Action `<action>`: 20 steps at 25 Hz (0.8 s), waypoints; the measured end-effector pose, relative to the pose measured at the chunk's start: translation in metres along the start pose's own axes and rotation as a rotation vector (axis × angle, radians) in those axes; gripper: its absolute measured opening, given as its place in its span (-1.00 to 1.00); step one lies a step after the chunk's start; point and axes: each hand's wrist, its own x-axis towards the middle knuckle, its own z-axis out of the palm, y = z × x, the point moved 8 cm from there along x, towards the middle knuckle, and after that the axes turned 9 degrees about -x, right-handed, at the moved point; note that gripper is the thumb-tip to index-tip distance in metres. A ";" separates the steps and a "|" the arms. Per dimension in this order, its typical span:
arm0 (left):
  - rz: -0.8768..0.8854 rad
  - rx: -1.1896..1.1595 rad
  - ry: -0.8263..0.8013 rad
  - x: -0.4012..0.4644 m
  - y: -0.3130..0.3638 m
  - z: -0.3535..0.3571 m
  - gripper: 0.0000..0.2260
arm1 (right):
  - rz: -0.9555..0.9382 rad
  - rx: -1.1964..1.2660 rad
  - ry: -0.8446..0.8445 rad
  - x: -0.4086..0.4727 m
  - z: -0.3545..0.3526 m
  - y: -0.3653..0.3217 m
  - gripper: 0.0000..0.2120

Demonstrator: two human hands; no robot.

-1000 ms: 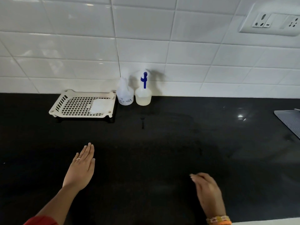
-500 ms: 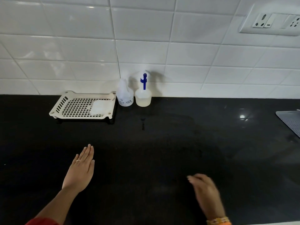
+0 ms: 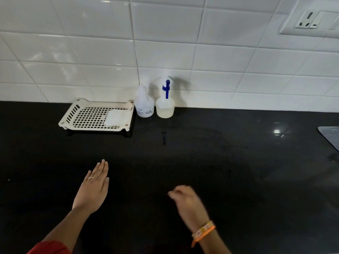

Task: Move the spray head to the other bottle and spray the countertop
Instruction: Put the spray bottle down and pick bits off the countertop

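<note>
A: Resting flat on the black countertop point(image 3: 238, 180), the left hand point(image 3: 93, 189) lies open, fingers together. The right hand point(image 3: 189, 202) is blurred, perhaps loosely curled, holding nothing.

B: And the spray head?

A: The blue spray head point(image 3: 167, 88) sits on the right of 2 bottles, the cloudy bottle point(image 3: 164, 109); the labelled bottle point(image 3: 144, 107) stands just beside a cream tray point(image 3: 73, 114), against the tiled wall.

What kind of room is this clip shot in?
Most likely a home kitchen: a black countertop runs along a white tiled wall with a socket, and a perforated tray sits beside two bottles.
</note>
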 end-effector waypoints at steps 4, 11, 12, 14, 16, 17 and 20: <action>-0.015 0.010 -0.002 0.000 0.000 0.000 -0.53 | 0.599 -0.134 0.281 -0.030 -0.077 0.162 -0.80; -0.016 -0.016 -0.009 0.001 0.000 -0.001 -0.53 | -0.003 -0.052 0.165 0.082 0.023 -0.045 -0.68; -0.019 -0.014 -0.013 0.001 0.000 -0.001 -0.54 | -0.130 -0.010 0.021 0.091 0.041 -0.083 -0.69; -0.029 -0.008 -0.019 0.002 -0.001 0.000 -0.54 | -0.326 0.014 -0.188 0.105 0.056 -0.125 -0.74; -0.035 -0.002 -0.033 0.002 -0.003 0.001 -0.52 | -0.339 -0.039 -0.120 0.127 0.045 -0.099 -0.73; -0.043 0.002 -0.043 0.002 -0.004 0.002 -0.49 | -0.266 -0.041 -0.002 0.140 0.032 -0.066 -0.73; -0.061 0.008 -0.049 0.003 -0.006 0.003 -0.37 | 0.140 -0.025 0.234 0.169 -0.012 0.063 -0.75</action>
